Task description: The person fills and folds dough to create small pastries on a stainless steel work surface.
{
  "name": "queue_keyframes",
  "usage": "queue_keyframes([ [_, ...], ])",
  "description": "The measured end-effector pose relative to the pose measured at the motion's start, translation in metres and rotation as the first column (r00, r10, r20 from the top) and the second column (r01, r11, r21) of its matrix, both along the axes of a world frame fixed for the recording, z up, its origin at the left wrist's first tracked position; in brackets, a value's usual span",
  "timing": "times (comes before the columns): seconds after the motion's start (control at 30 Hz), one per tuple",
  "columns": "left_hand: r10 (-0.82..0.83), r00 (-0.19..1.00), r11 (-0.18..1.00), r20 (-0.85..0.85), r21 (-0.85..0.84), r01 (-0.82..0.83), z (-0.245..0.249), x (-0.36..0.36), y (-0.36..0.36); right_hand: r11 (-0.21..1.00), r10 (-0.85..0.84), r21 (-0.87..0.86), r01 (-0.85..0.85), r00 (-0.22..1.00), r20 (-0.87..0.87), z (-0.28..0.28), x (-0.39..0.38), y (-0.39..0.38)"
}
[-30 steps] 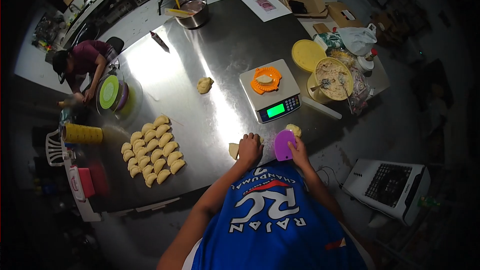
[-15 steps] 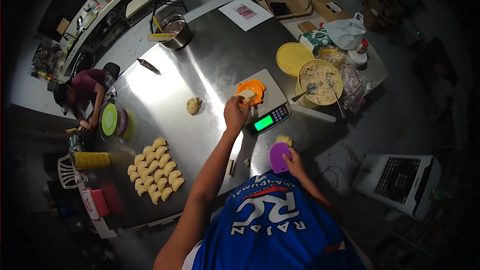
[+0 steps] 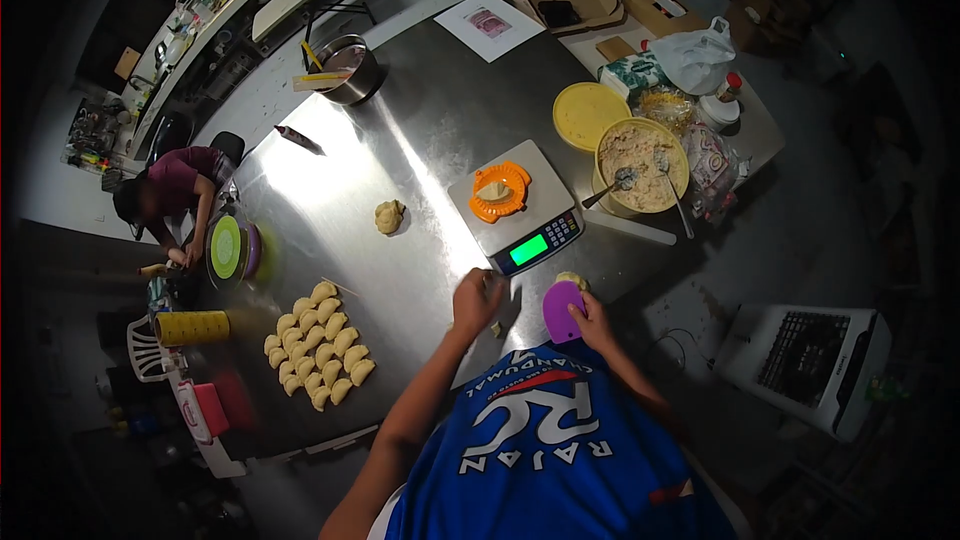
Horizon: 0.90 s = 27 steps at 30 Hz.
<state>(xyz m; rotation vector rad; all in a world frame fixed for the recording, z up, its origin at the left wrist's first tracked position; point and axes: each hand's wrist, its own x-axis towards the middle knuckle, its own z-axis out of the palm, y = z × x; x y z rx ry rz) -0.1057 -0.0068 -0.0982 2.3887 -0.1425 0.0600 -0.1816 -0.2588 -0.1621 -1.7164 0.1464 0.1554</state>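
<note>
My left hand [image 3: 478, 302] is over the steel table just below the scale's display, its fingers curled; what they hold, if anything, is too small to make out. My right hand [image 3: 593, 323] grips a purple scraper [image 3: 563, 312] at the table's near edge. Behind the scraper lies a piece of dough [image 3: 571, 280], partly hidden. On the scale [image 3: 543, 183] rests an orange dumpling mould [image 3: 517, 180], open, with a lump of dough [image 3: 494, 192] in it. A small dough scrap [image 3: 496, 329] lies beside my left hand.
Rows of folded dumplings [image 3: 317, 348] lie at left, and a dough ball [image 3: 389, 217] in the middle. A filling tub [image 3: 640, 155] with spoons stands right of the scale. A metal pot [image 3: 351, 70] is at the back. Another person [image 3: 185, 185] works at the left edge.
My left hand has drawn back from the orange mould to below the scale, leaving the dough lump in the mould. My right hand still holds the purple scraper.
</note>
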Motion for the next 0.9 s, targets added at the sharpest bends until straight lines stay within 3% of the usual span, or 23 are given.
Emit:
queue_keyframes([
  [0.07,-0.113,0.975,0.993,-0.194,0.007,0.117,-0.008,-0.043,0.008,1.0,0.003,0.026,-0.003,1.0,0.014,0.001,0.002,0.006],
  [0.13,-0.223,0.957,0.959,-0.185,0.133,0.25,-0.008,-0.072,0.014,0.999,0.016,0.05,-0.017,0.999,0.03,0.002,0.003,0.01],
  [0.2,-0.25,0.954,0.952,-0.164,0.141,0.274,-0.014,-0.083,0.019,0.998,0.06,-0.008,-0.06,0.998,0.014,0.006,0.004,0.015],
  [0.4,-0.081,0.968,0.994,-0.236,0.05,0.096,-0.02,-0.085,0.016,0.989,0.137,-0.057,-0.138,0.99,-0.027,0.024,0.002,0.035],
  [0.53,-0.128,0.935,0.984,-0.332,0.077,0.162,-0.019,-0.086,0.02,0.961,0.159,-0.218,-0.17,0.985,-0.07,0.047,-0.004,0.048],
  [0.6,-0.12,0.959,0.986,-0.255,0.079,0.145,-0.027,-0.092,0.021,0.937,0.159,-0.331,-0.11,0.979,0.126,0.045,-0.009,0.055],
  [0.63,-0.12,0.972,0.987,-0.2,0.076,0.138,-0.033,-0.096,0.023,0.934,0.16,-0.338,-0.112,0.98,0.118,0.05,-0.013,0.058],
  [0.7,-0.108,0.971,0.99,-0.211,0.065,0.124,-0.044,-0.1,0.026,0.757,0.296,-0.631,-0.171,0.95,0.097,0.065,-0.014,0.065],
  [0.73,-0.096,0.971,0.992,-0.22,0.061,0.112,-0.044,-0.102,0.027,0.753,0.296,-0.635,-0.172,0.951,0.093,0.075,-0.015,0.072],
  [0.8,-0.104,0.975,0.993,-0.196,0.032,0.112,-0.044,-0.104,0.028,0.609,0.391,-0.724,-0.323,0.917,-0.079,0.092,-0.015,0.091],
  [0.9,-0.098,0.977,0.994,-0.188,0.035,0.107,-0.045,-0.105,0.027,0.508,0.513,-0.796,-0.33,0.858,-0.028,0.101,-0.014,0.114],
])
